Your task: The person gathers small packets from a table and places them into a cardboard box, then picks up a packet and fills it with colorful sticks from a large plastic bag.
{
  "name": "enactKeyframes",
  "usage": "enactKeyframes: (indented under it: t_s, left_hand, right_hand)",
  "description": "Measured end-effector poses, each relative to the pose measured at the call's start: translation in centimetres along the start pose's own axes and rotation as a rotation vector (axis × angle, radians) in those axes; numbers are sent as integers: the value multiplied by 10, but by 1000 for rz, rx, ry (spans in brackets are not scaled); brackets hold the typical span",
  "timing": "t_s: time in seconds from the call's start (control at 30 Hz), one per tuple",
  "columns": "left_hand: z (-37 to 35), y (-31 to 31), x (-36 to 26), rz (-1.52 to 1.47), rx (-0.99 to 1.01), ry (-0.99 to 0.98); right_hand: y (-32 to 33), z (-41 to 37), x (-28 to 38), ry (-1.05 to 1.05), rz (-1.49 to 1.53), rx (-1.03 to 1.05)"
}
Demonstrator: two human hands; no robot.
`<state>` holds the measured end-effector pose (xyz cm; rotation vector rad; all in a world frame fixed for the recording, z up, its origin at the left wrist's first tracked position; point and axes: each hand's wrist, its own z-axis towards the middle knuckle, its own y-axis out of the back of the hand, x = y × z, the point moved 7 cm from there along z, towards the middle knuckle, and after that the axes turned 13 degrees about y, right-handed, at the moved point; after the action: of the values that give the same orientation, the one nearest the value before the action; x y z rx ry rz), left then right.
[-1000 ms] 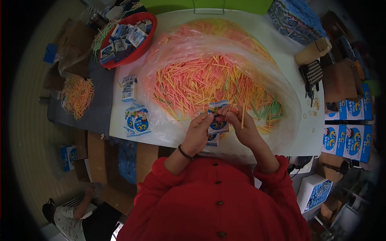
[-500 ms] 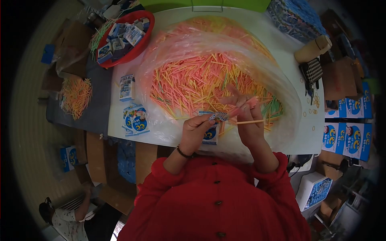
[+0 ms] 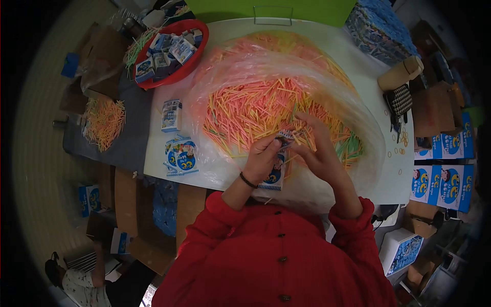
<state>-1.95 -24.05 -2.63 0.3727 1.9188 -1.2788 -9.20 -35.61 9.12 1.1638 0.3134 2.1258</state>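
A big clear plastic bag [image 3: 353, 169] lies open on the white table [image 3: 153, 153], full of pink, yellow and green sticks [image 3: 255, 107]. My left hand [image 3: 262, 158] holds a small blue-and-white packet [image 3: 275, 171] upright over the bag's near edge. My right hand [image 3: 317, 148] reaches into the pile right beside the packet's mouth, with its fingers closed around a few sticks.
A red bowl [image 3: 199, 53] of filled packets stands at the back left. Flat packets [image 3: 180, 155] and one filled packet [image 3: 171, 115] lie left of the bag. Loose sticks [image 3: 105, 123] lie on a grey mat. Printed cartons [image 3: 442, 184] stand right; another person [image 3: 82, 279] is below left.
My right hand, which held one yellow stick beside the packet, has gone forward into the pile and closed on sticks. The left hand keeps the packet and has shifted slightly right.
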Motion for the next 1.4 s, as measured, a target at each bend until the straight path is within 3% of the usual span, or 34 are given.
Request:
enactKeyframes:
  t_s: [0.07,0.17,0.27,0.37,0.4,0.47,0.53,0.63,0.7,0.73,0.77,0.8,0.9,0.93,1.0,1.1,1.13,1.17,1.2,1.23,1.3,1.33,1.4]
  left_hand:
    - [10,-12,-14,134,-29,-96]
    - [12,-23,-25,241,22,-130]
    - [-4,-37,-45,281,8,-122]
    - [-23,-9,-28,292,-89,-39]
    - [-28,-6,-31,368,-79,-95]
    - [-40,6,-27,373,-150,-93]
    - [-46,3,-28,370,-204,-92]
    - [-63,-5,-49,543,-291,-233]
    - [-77,-13,-58,875,-280,-259]
    - [-87,-14,-66,878,-295,-262]
    - [-104,4,-78,601,-476,-212]
    - [-119,25,-83,315,-629,-148]
    - [-157,91,-121,611,-1004,-369]
    - [-164,125,-121,691,-1070,-246]
    - [-165,130,-135,1379,-1316,-301]
    - [-163,64,-149,1751,-1362,-702]
    - [-160,54,-145,1747,-1351,-699]
    - [-147,40,-132,1795,-1136,-650]
    - [-134,24,-117,1830,-923,-601]
    - [-121,6,-101,1779,-795,-518]
    - [-101,-20,-70,1690,-592,-367]
    - [-94,-23,-55,1654,-517,-293]
    - [-83,-23,-39,1652,-565,-245]
  right_hand:
    - [11,0,-12,36,-223,60]
    - [26,-3,3,80,-343,-115]
    - [13,-9,2,93,-356,-68]
    - [-11,-18,3,16,-136,-27]
    - [-21,-17,9,23,-108,-23]
    - [-23,-13,19,19,36,-158]
    - [-25,-3,29,88,-14,-66]
    - [-33,-2,26,188,45,19]
    - [-36,-1,25,223,164,24]
    - [-19,-3,10,-33,448,-237]
    - [-8,-15,-11,-305,712,-502]
    - [5,-21,-20,-312,693,-512]
    - [64,-53,-40,-359,640,-604]
    - [78,-58,-45,-379,698,-640]
    - [113,-75,-53,-397,708,-684]
    - [134,-84,-52,-316,668,-589]
    - [126,-85,-48,-405,365,-288]
    - [117,-87,-47,-481,62,17]
    - [106,-76,-33,-377,-231,245]
    - [105,-85,-40,-381,-236,247]
    - [96,-108,-60,-314,-615,502]
    - [95,-107,-61,-310,-613,508]
    - [96,-108,-58,-279,-671,462]
